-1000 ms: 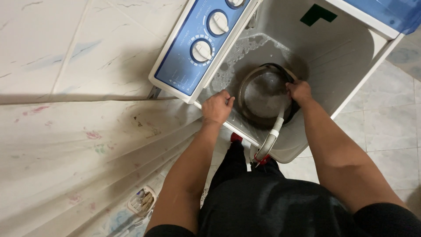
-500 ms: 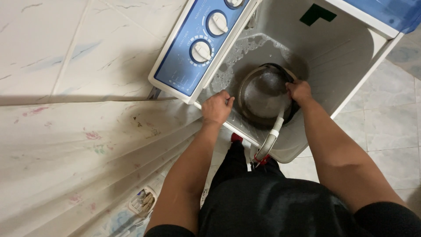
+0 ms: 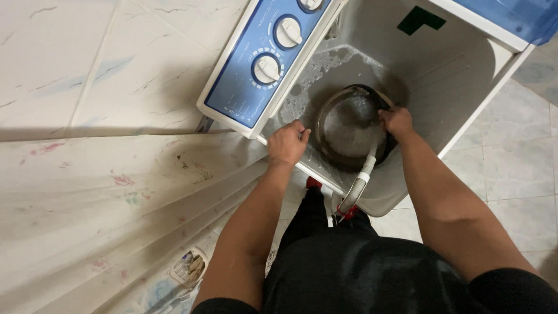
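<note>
1. Wet skin shows on both hands inside the white washing machine tub (image 3: 465, 75). The fingers of the left hand (image 3: 288, 142) curl over the near rim of the tub, gripping the edge just beside the blue control panel (image 3: 261, 64).
2. The right hand (image 3: 396, 121) is closed on the far-right edge of a round dark-rimmed pan (image 3: 349, 125), fingers hooked over its lip, though how tight the pinch is cannot be told from above.
3. That pan lies low in the tub in grey soapy water, with foam (image 3: 317, 72) gathered on its far-left side.
4. A ribbed grey hose (image 3: 363, 177) runs from the near wall of the tub up to the pan, its end just below the right hand.
5. Compared with half a second and a second ago, almost nothing has shifted: both hands keep their places, and the pan sits in the same spot. That steadiness suggests the rinsing or filling is held in place rather than being moved along.
6. Farther out, black trousers (image 3: 360, 273) fill the near edge, pale floor tiles (image 3: 517, 168) lie to the right, and a worn flowered curtain (image 3: 116, 221) spreads to the left.
</note>
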